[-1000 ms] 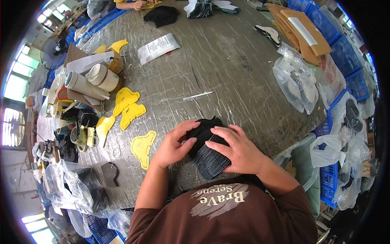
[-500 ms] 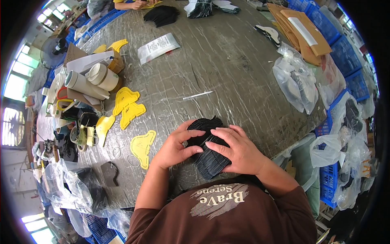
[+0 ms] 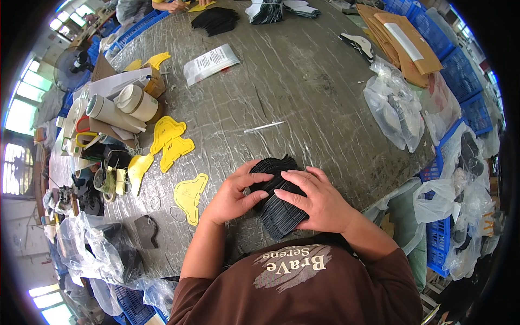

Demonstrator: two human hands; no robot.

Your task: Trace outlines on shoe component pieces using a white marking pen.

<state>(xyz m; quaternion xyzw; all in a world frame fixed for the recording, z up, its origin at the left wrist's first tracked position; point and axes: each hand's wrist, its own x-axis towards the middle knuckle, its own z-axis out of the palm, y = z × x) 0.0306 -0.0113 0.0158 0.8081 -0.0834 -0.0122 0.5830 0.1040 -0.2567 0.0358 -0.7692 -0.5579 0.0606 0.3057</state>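
A stack of thin black cut pieces (image 3: pixel 280 211) lies fanned on the table's near edge, close to my body. Around its left side curls my left hand (image 3: pixel 239 189), thumb and fingers pressing on the top and edge. My right hand (image 3: pixel 310 196) wraps the right side, its fingers lying over the top pieces. Both hands grip the same stack. To the left lies a flat yellow template (image 3: pixel 189 196), with more yellow templates (image 3: pixel 169 142) beyond it. A white pen-like stick (image 3: pixel 264 127) rests on the table ahead of the stack.
At left stand a white mug (image 3: pixel 135 103) and a box of tools. A dark curved piece (image 3: pixel 146 232) lies near left. Plastic bags (image 3: pixel 394 108) and brown cardboard (image 3: pixel 406 46) line the right. A white packet (image 3: pixel 211 64) lies farther off; another person's hand (image 3: pixel 177 6) is at the far edge.
My left thumb has shifted very slightly on the stack; both hands otherwise keep their places. At the far edge, the other person's hands have moved apart.
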